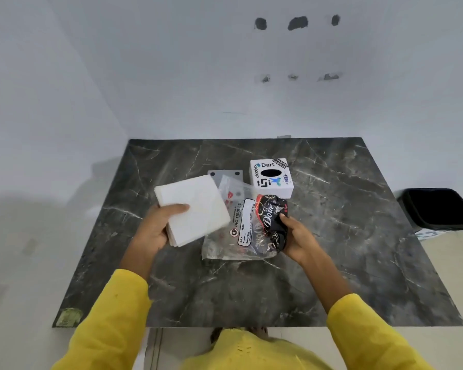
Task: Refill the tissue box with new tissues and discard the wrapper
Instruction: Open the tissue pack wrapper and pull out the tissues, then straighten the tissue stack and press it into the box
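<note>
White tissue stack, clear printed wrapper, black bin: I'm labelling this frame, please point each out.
White tissue stack [195, 209], head view: middle of its top sheet.
Clear printed plastic wrapper [242, 225], head view: its white label panel.
Black square bin [439, 208], head view: its dark liner inside.
</note>
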